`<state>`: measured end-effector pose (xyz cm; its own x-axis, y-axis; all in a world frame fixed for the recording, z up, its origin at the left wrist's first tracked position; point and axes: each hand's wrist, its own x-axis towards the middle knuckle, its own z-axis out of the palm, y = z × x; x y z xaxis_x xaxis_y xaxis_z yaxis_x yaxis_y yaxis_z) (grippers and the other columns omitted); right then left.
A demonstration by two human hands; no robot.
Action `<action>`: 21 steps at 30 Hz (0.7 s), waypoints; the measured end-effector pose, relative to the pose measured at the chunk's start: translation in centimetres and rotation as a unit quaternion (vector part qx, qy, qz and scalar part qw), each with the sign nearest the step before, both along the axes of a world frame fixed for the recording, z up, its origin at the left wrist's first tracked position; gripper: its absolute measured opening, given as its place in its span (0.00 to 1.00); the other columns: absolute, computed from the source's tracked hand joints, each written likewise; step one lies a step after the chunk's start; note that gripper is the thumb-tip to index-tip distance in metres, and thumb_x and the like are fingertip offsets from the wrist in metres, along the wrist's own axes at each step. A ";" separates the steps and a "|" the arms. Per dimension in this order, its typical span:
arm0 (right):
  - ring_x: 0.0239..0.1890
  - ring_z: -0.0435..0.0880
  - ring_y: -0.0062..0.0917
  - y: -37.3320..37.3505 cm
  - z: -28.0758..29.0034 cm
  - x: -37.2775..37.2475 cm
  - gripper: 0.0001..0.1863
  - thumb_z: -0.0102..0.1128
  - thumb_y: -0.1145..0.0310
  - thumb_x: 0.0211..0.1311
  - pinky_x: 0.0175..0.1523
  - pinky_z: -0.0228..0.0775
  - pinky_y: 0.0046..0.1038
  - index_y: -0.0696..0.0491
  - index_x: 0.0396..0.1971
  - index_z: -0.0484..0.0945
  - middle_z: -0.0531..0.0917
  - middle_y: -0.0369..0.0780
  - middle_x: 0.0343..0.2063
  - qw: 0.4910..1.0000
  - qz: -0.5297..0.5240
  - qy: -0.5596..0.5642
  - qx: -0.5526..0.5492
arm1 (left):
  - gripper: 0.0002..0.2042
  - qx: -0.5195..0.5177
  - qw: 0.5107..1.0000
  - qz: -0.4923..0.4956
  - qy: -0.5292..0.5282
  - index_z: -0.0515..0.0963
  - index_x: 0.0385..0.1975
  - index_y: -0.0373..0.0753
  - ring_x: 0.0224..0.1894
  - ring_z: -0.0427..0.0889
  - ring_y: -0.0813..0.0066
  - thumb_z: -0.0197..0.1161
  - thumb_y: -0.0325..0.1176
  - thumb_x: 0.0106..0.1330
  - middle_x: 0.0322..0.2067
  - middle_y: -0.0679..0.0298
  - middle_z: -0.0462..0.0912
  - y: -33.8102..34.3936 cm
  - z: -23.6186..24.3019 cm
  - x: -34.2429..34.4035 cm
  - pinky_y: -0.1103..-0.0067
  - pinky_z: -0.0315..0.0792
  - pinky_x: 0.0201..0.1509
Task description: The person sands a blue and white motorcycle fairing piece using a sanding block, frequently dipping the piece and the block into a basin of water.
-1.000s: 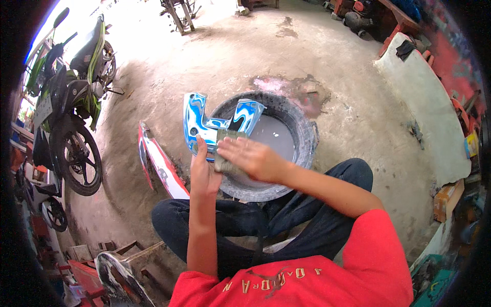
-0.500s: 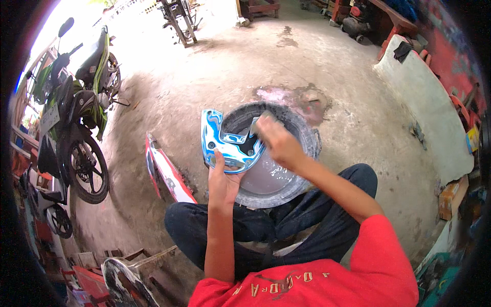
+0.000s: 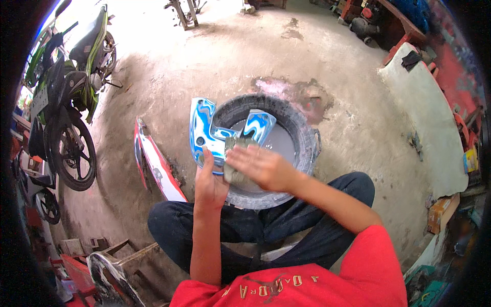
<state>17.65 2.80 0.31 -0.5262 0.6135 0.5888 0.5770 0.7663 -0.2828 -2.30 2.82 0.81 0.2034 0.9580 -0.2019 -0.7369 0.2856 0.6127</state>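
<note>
Blue-and-white swirls across a glossy curved panel (image 3: 206, 128), held out over the left part of a dark grey basin (image 3: 307, 153). Gripped near its lower edge by the left hand (image 3: 211, 184), with the thumb on the upper face and the fingers mostly out of sight beneath. Laid against the panel's lower middle, a greenish-grey pad (image 3: 234, 175), held there under the straight, close-set fingers of the right hand (image 3: 263, 166), thumb hidden. Looks like rubbing work well under way but not finished, judging by the pad flat on the surface. Wavy, contour-like bands on both upright limbs, probably a sign of coats already worn through over much of the visible face. No even, single-coloured finish on any part in view, so perhaps more smoothing left; cannot tell how the covered patch looks under the pad. Murky grey liquid (image 3: 284, 146) in the basin. Off to the left, on the concrete floor (image 3: 153, 77), a red-and-white panel (image 3: 162, 176) with grey patches; impossible to judge whether already rubbed or waiting.
</note>
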 end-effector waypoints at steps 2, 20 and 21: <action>0.62 0.77 0.47 2.1 -0.3 1.2 0.25 0.53 0.74 0.62 0.67 0.69 0.43 0.57 0.61 0.74 0.77 0.52 0.60 0.996 -0.080 0.015 -0.033 | 0.22 -0.019 1.000 0.016 0.008 0.62 0.68 0.40 0.64 0.75 0.54 0.48 0.43 0.80 0.63 0.53 0.73 -0.2 0.8 0.2 0.49 0.73 0.64; 0.66 0.74 0.44 0.4 0.7 -0.2 0.28 0.54 0.78 0.59 0.69 0.66 0.44 0.53 0.62 0.75 0.77 0.49 0.62 0.999 0.013 0.003 -0.031 | 0.22 -0.010 1.000 0.018 -0.008 0.62 0.68 0.38 0.63 0.76 0.54 0.46 0.43 0.81 0.63 0.52 0.74 0.0 -0.2 0.2 0.52 0.75 0.63; 0.66 0.74 0.45 2.1 0.4 1.1 0.29 0.55 0.79 0.57 0.71 0.64 0.44 0.53 0.62 0.76 0.78 0.49 0.61 0.999 -0.033 0.015 -0.032 | 0.22 -0.011 1.000 0.017 -0.007 0.62 0.68 0.38 0.63 0.76 0.54 0.46 0.43 0.81 0.63 0.52 0.74 -0.1 0.6 0.6 0.52 0.75 0.63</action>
